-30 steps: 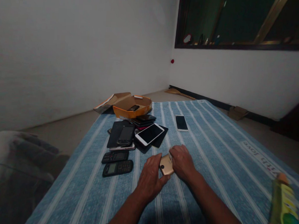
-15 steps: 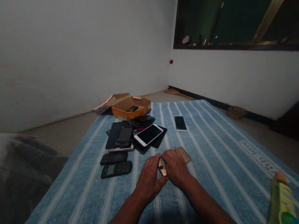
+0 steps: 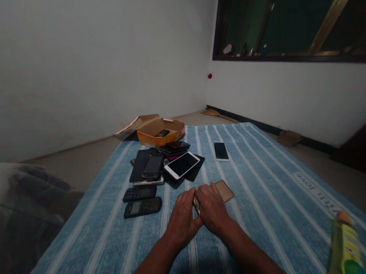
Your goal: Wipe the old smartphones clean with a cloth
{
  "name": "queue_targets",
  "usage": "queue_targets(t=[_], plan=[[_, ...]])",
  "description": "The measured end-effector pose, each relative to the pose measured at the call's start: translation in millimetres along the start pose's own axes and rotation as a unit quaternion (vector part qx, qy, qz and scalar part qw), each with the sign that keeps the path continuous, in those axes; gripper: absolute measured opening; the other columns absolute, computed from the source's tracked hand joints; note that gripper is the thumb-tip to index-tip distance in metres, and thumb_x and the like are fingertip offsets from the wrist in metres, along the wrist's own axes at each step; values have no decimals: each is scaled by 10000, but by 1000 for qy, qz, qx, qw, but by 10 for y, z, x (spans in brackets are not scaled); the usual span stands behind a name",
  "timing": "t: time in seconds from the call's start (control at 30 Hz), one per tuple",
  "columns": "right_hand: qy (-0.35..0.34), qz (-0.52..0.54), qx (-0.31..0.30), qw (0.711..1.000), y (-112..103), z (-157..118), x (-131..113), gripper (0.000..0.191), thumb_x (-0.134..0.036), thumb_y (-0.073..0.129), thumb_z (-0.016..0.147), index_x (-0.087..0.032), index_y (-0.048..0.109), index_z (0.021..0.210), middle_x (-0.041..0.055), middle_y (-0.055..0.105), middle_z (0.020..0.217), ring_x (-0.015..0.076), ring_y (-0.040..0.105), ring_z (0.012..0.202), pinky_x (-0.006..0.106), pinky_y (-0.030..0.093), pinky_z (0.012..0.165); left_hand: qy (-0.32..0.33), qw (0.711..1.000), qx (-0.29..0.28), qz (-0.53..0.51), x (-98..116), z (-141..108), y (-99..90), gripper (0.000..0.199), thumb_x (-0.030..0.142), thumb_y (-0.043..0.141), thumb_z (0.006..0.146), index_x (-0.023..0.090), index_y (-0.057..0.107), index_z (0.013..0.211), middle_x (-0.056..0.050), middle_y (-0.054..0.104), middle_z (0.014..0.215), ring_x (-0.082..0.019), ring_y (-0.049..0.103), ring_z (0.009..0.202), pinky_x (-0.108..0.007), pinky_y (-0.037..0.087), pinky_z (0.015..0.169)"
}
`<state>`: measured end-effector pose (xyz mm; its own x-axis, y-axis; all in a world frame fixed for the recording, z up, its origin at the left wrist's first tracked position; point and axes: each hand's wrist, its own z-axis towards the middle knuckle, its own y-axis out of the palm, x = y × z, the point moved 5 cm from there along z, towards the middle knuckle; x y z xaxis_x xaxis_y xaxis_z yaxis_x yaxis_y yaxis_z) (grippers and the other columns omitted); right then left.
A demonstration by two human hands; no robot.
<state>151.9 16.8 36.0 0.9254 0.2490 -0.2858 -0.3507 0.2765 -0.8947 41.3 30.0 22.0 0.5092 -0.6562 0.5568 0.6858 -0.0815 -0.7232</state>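
My left hand (image 3: 182, 215) and my right hand (image 3: 211, 207) meet low over the striped cloth, with fingers closed round a slim gold phone (image 3: 196, 204). Only a narrow strip of that phone shows between them; the fingers hide the rest. Just beyond my right hand lies a flat beige phone cover (image 3: 225, 191), partly hidden by its fingers. Left of my hands, two black keypad phones (image 3: 143, 207) rest side by side. A white phone with a dark screen (image 3: 182, 165) lies tilted on the pile beyond them.
Several dark phones and a black flat case (image 3: 140, 165) are piled at left. Behind them stands an open orange box (image 3: 152, 140) with a small phone inside. Another white phone (image 3: 221, 151) lies farther back. A bottle of yellow-green liquid (image 3: 345, 256) is at right on the blue cloth (image 3: 257, 239).
The gold phone has turned between my hands, so less of its face and the dark round spot shows. My right hand has shifted slightly left, uncovering more of the beige cover.
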Motion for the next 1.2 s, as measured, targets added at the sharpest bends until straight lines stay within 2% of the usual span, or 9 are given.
queue_targets(t=[0.2,0.43,0.6,0.83,1.0,1.1,1.2], plan=[[32,-4,-2,999,-35,26,55,190,-108,464,931,-188,635,908,58,637,956,226,546,989,483,237,1104,-12,1000,18,7,-66,-29,37,738,260,626,743,126,345,1412,-192,545,1322,-354,525,1232,-552,480,1000],[-45,71,-25,996,55,46,-75,268,-67,463,904,-191,646,1056,40,636,970,191,548,996,449,221,1128,19,1000,22,1,-119,-50,53,807,339,648,791,111,263,1462,-230,497,1388,-370,502,1277,-567,451,1035],[-30,70,-21,997,42,37,-1,250,-82,466,915,-189,644,1054,34,636,942,196,547,981,493,192,1132,13,1000,23,5,-111,-42,54,757,329,662,788,134,325,1437,-199,546,1339,-354,534,1234,-556,470,1016],[-65,97,-32,993,7,19,-77,247,-62,488,893,-180,646,1042,36,643,979,174,549,972,434,206,1133,24,999,28,7,-101,-43,54,736,319,649,793,112,326,1421,-211,549,1323,-355,539,1218,-556,480,1000],[-24,53,-36,998,-18,25,0,232,-102,458,930,-200,644,1028,24,647,951,180,557,978,453,160,1138,14,1000,14,6,-27,-11,3,671,271,645,772,128,387,1375,-187,579,1277,-343,550,1192,-547,491,983],[21,5,-24,999,-72,23,175,215,-110,456,926,-199,648,964,36,649,954,197,552,992,457,159,1126,1,1000,1,0,14,9,-30,634,281,669,751,139,448,1328,-167,604,1232,-336,569,1157,-530,511,958],[77,-29,-16,997,-130,19,416,247,-78,447,903,-193,650,984,61,655,1034,217,539,1062,471,150,1117,-2,1000,-2,3,17,10,-42,658,297,701,731,126,465,1321,-175,601,1241,-342,564,1164,-531,508,965]])
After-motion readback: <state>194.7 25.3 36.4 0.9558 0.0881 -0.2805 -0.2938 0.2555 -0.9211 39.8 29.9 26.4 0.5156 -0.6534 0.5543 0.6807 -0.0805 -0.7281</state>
